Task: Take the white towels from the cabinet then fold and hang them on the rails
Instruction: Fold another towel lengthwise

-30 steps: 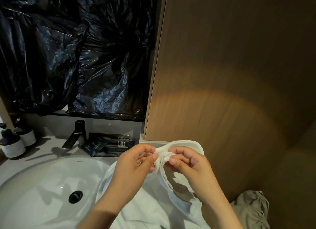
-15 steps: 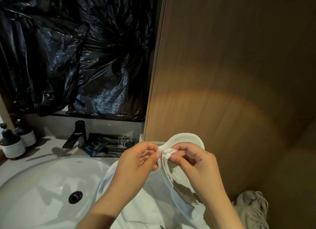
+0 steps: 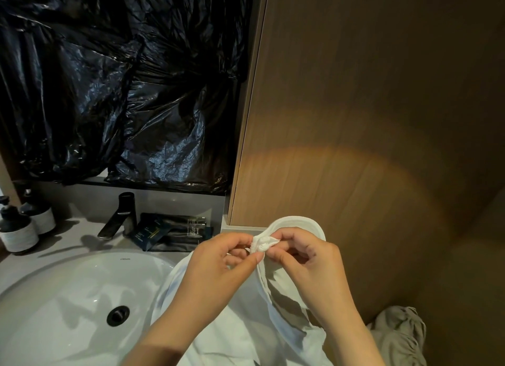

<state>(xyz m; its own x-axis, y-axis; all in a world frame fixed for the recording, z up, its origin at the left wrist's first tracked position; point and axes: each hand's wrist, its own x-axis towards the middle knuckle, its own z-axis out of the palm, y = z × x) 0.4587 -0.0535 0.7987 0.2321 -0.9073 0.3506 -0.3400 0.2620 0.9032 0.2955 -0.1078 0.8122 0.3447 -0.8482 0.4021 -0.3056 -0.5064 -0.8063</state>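
The white towel's [image 3: 232, 327] bunched corner, seemingly, is pinched between left hand [image 3: 216, 267] and right hand [image 3: 308, 267] near the counter's [image 3: 68, 242] right edge.

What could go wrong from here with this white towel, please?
1. The left hand and right hand pinch only one small bunched bit of the white towel, so it might slip free.
2. Its lower part drapes over the sink rim, where it could pick up any moisture.
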